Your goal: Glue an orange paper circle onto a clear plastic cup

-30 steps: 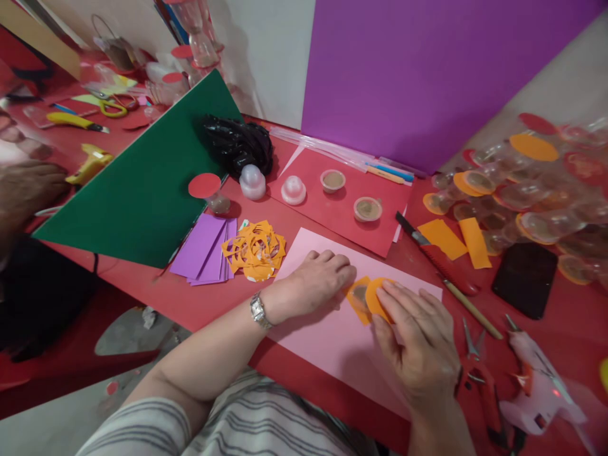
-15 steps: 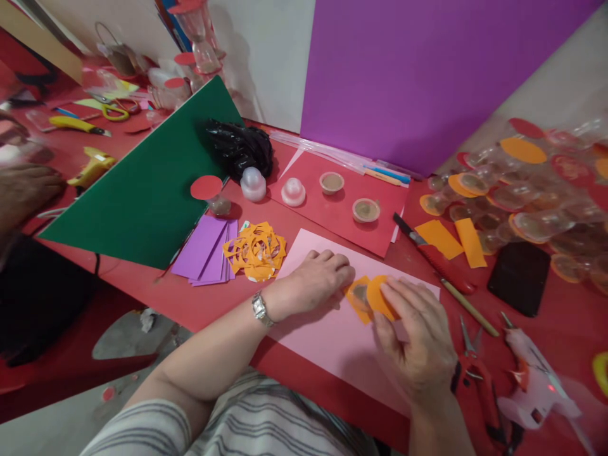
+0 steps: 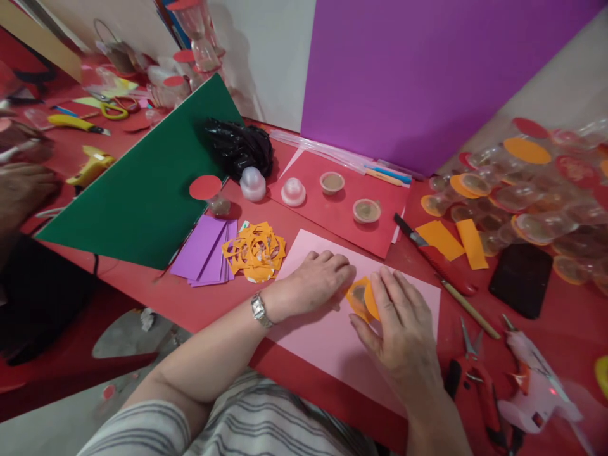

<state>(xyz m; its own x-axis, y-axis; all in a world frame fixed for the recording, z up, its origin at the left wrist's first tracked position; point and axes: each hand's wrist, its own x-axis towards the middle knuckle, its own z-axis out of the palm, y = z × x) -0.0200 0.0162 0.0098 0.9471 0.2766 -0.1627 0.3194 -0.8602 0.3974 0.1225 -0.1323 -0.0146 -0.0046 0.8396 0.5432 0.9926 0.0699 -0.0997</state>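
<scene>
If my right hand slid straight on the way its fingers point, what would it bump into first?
Your right hand would probably bump the nearer little cup on the red sheet, though its height is hard to judge.

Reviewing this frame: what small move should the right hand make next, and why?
Probably raise the right hand slightly off the orange disc: the hand covers much of it, so its right edge cannot be checked. The left hand lies palm down nearby on the pink sheet, seemingly close enough to steady the work.
</scene>
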